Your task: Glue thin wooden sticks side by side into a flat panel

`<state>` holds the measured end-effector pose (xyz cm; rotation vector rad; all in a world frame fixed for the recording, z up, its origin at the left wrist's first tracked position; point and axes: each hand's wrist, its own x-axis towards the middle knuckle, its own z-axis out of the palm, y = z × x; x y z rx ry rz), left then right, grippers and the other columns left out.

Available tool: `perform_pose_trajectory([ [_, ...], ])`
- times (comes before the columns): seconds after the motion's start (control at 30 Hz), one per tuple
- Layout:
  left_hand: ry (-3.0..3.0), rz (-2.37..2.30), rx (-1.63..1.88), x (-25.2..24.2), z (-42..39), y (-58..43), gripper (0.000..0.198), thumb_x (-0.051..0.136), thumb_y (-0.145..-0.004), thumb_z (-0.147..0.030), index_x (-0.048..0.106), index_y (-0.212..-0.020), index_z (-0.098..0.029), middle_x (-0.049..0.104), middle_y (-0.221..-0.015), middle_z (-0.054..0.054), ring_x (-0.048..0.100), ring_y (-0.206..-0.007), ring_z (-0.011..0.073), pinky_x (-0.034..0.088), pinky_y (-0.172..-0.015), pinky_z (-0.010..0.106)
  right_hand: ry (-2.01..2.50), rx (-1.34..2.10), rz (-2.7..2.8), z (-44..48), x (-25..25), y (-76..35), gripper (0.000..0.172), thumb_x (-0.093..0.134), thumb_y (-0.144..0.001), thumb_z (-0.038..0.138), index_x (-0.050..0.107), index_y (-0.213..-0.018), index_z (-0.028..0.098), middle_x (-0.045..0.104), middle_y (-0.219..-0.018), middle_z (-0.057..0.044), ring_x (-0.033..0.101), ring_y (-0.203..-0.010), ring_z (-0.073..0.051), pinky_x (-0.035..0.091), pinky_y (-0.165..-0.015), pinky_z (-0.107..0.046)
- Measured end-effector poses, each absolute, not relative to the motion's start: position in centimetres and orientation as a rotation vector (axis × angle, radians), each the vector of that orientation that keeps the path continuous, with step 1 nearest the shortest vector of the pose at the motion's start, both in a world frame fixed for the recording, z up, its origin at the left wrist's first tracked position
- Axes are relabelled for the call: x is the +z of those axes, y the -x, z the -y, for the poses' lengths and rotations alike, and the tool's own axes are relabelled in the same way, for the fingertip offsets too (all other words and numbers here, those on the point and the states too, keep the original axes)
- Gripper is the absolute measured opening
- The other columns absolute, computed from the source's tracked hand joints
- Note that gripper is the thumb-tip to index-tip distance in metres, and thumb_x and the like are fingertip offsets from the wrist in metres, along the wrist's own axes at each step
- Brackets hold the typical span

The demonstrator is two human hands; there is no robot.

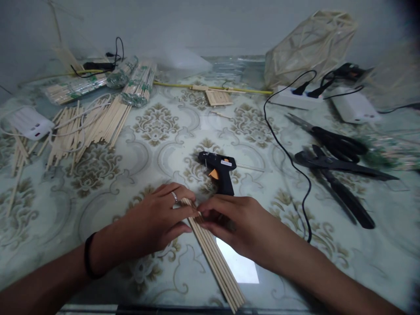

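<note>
A flat row of several thin wooden sticks (pixel 216 260) lies slanted on the patterned tabletop, its near end close to the table's front edge. My left hand (pixel 160 214), with a ring and a dark wristband, grips the far end of the row between thumb and fingers. From the other side my right hand (pixel 238 221) pinches at the same end, its fingertips meeting those of the left. What lies right under the fingertips is partly hidden. Just beyond the hands rests a black glue gun (pixel 218 166) with an orange trigger, a clear glue stick protruding from its back.
Loose sticks (pixel 98 124) and bagged sticks (pixel 139 83) lie at the left beside a white power adapter (pixel 29 122). At right are scissors (pixel 337 140), black pliers (pixel 334 175), a cable (pixel 282 144) and a power strip (pixel 297 98). A stick-framed structure (pixel 308 48) stands behind.
</note>
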<state>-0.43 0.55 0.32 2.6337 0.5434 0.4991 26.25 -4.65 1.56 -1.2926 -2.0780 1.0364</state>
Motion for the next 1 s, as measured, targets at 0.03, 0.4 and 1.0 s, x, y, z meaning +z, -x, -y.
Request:
perform_pose_trajectory([
  [0.03, -2.649, -0.545, 0.5, 0.2, -0.6, 0.4, 0.021, 0.079, -0.105, -0.013, 0.076, -0.125, -0.021, 0.081, -0.131, 0.01, 0.075, -0.125, 0.0289, 0.06, -0.113, 0.046, 1.304, 1.072, 2.061, 4.7, 1.6, -26.2, 0.011, 0.078, -0.106, 0.018, 0.085, -0.107, 0.027, 0.088, -0.094, -0.001, 0.083, -0.08, -0.018, 0.066, -0.08, -0.03],
  [0.4, -2.707, -0.52, 0.548, -0.8, -1.8, 0.0, 0.012, 0.071, -0.118, -0.022, 0.08, -0.111, -0.023, 0.085, -0.117, 0.006, 0.072, -0.123, 0.0272, 0.053, -0.109, 0.043, 1.414, 1.338, 1.843, 4.9, 1.6, -25.8, 0.01, 0.085, -0.103, 0.032, 0.082, -0.112, 0.027, 0.088, -0.086, 0.002, 0.082, -0.071, -0.017, 0.063, -0.068, -0.029],
  [1.0, -2.3, -0.945, 0.628, 0.1, -3.5, 1.8, 0.031, 0.096, -0.103, -0.039, 0.074, -0.12, -0.024, 0.079, -0.111, 0.001, 0.073, -0.108, 0.0244, 0.059, -0.102, 0.039, 1.284, 1.231, 2.121, 6.3, 1.0, -24.4, 0.04, 0.072, -0.114, 0.025, 0.074, -0.154, 0.026, 0.084, -0.095, 0.0, 0.074, -0.075, -0.018, 0.062, -0.074, -0.029],
])
